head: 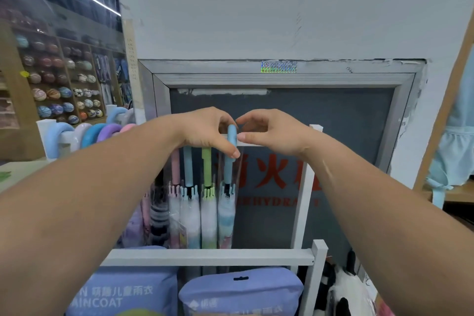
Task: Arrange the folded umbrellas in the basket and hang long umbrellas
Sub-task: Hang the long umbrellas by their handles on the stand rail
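Observation:
A long umbrella with a light blue hooked handle (231, 147) hangs over the white top rail (250, 143) of a rack. My left hand (205, 132) pinches that handle, thumb in front and fingers over the hook. My right hand (269, 132) is just to its right, fingers curled, thumb tip touching the rail. Left of it hang three more long umbrellas with green (206, 169), blue (188, 168) and pink (175, 167) handles. Their tops are hidden behind my left hand. No basket or folded umbrellas are clearly seen.
More pastel hooked handles (89, 134) line the rail to the left. A lower white rack bar (205, 257) crosses in front, with purple raincoat packs (241, 292) below. A fire hydrant cabinet door (320, 123) stands behind. Shelves of balls (59, 90) fill the far left.

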